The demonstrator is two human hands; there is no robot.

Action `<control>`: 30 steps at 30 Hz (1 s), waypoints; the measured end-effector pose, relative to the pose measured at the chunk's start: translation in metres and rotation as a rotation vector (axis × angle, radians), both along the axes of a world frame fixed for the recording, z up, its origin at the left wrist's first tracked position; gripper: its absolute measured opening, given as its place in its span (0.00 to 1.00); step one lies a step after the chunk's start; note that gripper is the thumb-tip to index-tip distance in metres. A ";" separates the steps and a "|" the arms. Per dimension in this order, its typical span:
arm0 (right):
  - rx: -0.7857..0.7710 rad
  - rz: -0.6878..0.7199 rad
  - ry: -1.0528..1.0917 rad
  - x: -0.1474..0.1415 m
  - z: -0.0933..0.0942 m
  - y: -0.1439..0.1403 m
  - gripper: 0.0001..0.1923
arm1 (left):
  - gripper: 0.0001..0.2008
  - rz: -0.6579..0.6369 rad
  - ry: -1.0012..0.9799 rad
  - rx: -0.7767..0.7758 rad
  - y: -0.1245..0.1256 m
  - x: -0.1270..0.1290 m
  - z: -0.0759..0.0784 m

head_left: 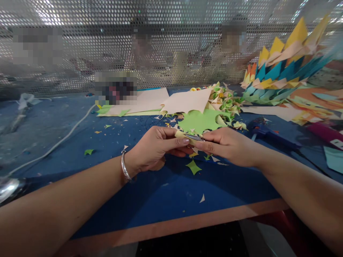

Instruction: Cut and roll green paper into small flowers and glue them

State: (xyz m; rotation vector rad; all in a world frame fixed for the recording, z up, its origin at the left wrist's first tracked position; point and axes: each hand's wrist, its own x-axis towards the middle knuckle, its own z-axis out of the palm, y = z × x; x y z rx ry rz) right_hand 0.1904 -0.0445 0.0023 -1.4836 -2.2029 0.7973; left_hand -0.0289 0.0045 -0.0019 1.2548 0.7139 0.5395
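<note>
Both of my hands meet in front of me, above the blue tabletop (150, 200). My left hand (158, 146), with a silver bangle at its wrist, pinches a small piece of pale yellow paper (180, 134) between thumb and fingers. In my right hand (225, 144) is a slim pointed metal tool (194, 137), its tip pointing left against the paper; whether it is tweezers or small scissors I cannot tell. Just beyond the hands lies a green paper sheet (199, 120) with rounded cut-outs. Small paper scraps (193, 167) lie below and around them.
Cream sheets (187, 101) and curled paper flowers (225, 100) lie behind. A layered paper-petal piece (281, 71) stands at right, near a blue glue gun (276, 135) and a purple object (325, 134). A white cable (66, 135) crosses the left. Perforated metal (171, 35) closes the back.
</note>
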 end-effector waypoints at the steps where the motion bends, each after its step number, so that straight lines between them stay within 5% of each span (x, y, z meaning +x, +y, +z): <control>1: 0.000 0.000 -0.004 0.000 0.000 0.000 0.31 | 0.04 0.001 0.008 0.004 0.000 -0.001 0.001; 30: -0.032 0.024 0.005 0.000 0.003 0.000 0.31 | 0.06 -0.058 0.148 0.206 0.003 -0.004 0.002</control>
